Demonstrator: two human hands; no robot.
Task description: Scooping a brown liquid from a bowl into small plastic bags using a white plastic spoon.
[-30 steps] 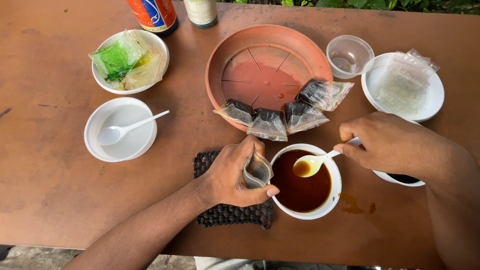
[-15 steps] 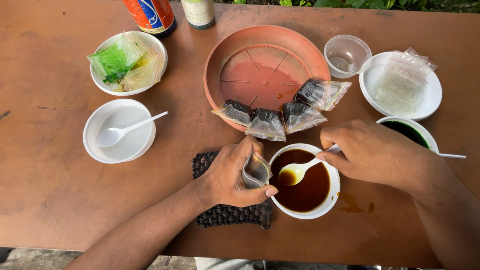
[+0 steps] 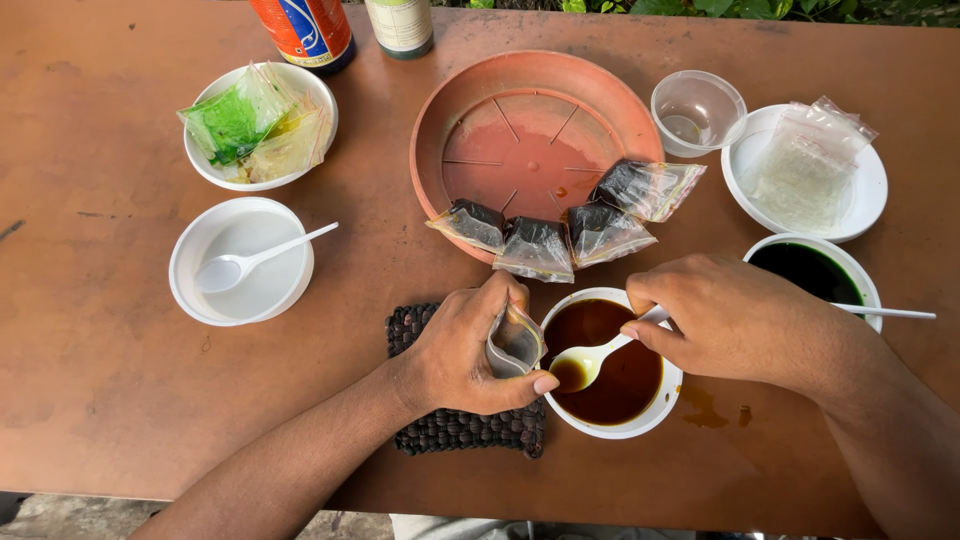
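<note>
My left hand point(image 3: 470, 350) holds a small clear plastic bag point(image 3: 515, 345) open at the left rim of a white bowl of brown liquid point(image 3: 610, 365). My right hand point(image 3: 730, 315) grips a white plastic spoon point(image 3: 590, 362) whose bowl carries brown liquid and sits just beside the bag's mouth, over the bowl. Under my left hand lies a dark beaded mat point(image 3: 450, 425). Several small bags filled with dark liquid point(image 3: 540, 245) lean on the near rim of a terracotta saucer point(image 3: 520, 130).
A white bowl with a spoon point(image 3: 240, 262) sits at the left, a bowl of green and yellow bags point(image 3: 260, 125) behind it. At the right are a bowl of dark green liquid point(image 3: 812, 272), a plate of clear bags point(image 3: 810, 165), a clear cup point(image 3: 697, 110). Two bottles point(image 3: 305, 30) stand at the back.
My right hand has moved left, carrying the spoon from the bowl's right side down to the bag's mouth. The dark green bowl has come into view. My left hand has stayed put.
</note>
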